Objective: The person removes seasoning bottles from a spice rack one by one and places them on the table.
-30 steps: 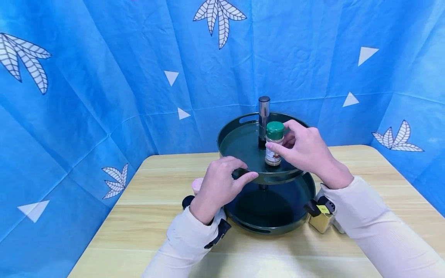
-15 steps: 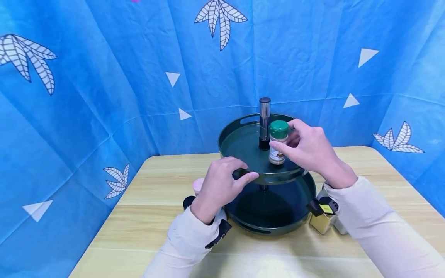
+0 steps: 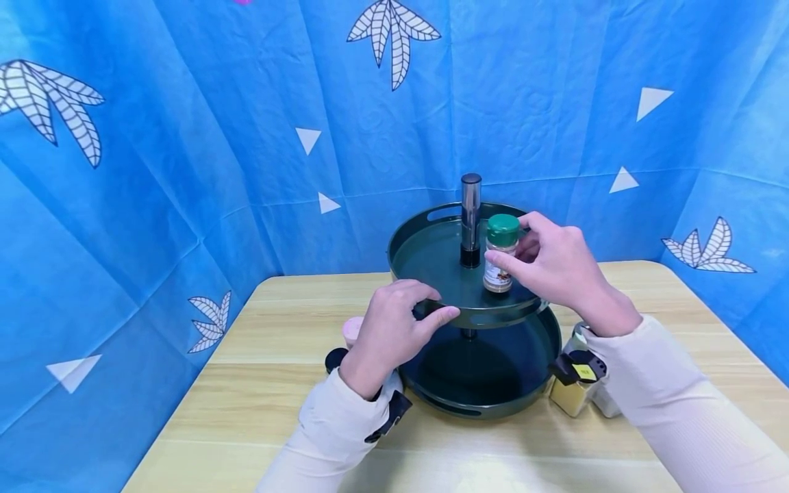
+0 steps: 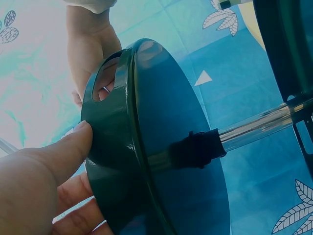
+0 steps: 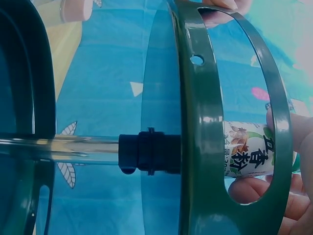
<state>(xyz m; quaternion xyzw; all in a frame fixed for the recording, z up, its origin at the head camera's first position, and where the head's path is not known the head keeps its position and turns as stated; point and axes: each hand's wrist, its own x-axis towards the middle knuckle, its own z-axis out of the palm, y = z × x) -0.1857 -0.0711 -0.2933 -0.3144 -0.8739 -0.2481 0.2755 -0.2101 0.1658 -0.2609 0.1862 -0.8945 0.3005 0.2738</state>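
Note:
A two-tier dark green round rack stands on the wooden table. My left hand [image 3: 394,332] pinches the near rim of its upper tray [image 3: 425,267]; in the left wrist view the thumb lies on the tray's outer wall [image 4: 115,142]. With my right hand [image 3: 564,267] I hold a spice jar [image 3: 496,275] upright between thumb and fingers, close over the upper tray's floor, right of the centre post [image 3: 471,219]. The jar has a green cap [image 3: 503,230]. Through the handle slot, the right wrist view shows its printed label [image 5: 249,149].
The lower tray [image 3: 481,373] sits under the upper one. Left of the rack, partly behind my left hand, are a pink-topped container [image 3: 352,330] and a black-topped one [image 3: 335,359]. A gold-coloured container [image 3: 570,397] and a pale one [image 3: 607,402] stand by my right wrist.
My right hand has moved the spice jar a little to the right over the upper tray, away from the post. The left hand stays on the rim.

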